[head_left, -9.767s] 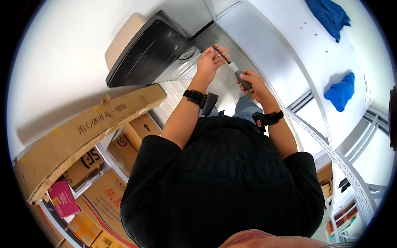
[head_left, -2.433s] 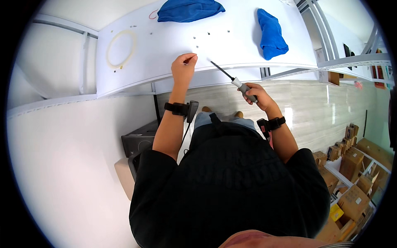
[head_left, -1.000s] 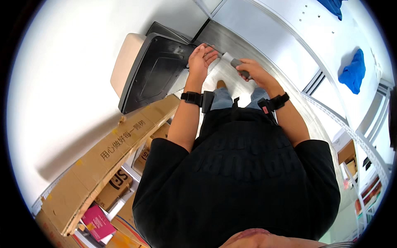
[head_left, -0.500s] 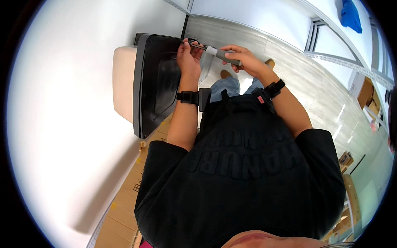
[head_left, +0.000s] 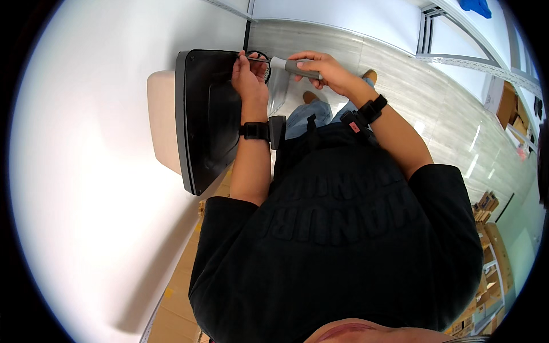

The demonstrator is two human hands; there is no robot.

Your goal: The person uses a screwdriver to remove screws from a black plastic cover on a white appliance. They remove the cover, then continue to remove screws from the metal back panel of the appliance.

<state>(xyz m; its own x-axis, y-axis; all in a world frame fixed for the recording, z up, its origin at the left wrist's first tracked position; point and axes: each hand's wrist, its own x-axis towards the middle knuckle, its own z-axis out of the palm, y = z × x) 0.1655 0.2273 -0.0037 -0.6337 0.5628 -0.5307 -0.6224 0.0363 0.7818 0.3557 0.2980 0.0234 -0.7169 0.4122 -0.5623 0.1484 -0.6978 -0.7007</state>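
Note:
A screwdriver point(head_left: 278, 63) with a light and dark grey handle lies roughly level in my right hand point(head_left: 329, 67), whose fingers are wrapped round the grip. Its thin metal shaft points left to the upper corner of a black plastic panel point(head_left: 214, 114). This panel stands on edge, with a dark grey rim, and has a beige body point(head_left: 163, 120) on its far side. At that corner is my left hand point(head_left: 250, 83), thumb and forefinger drawn together by the screwdriver's tip. Whatever they pinch is too small to make out. The other left fingers curl behind the shaft.
The panel rests against a broad white surface point(head_left: 86, 171) on the left. Brown cardboard point(head_left: 177, 297) lies beside my left arm. A dark round part point(head_left: 265, 57) shows behind my left fingers. Metal shelf frames point(head_left: 474, 60) stand at the upper right, with a blue item point(head_left: 476, 7).
Both hands, the screwdriver and the panel now appear slightly farther left, as the whole view has shifted a little. The right hand keeps its hold, and the left stays at the corner.

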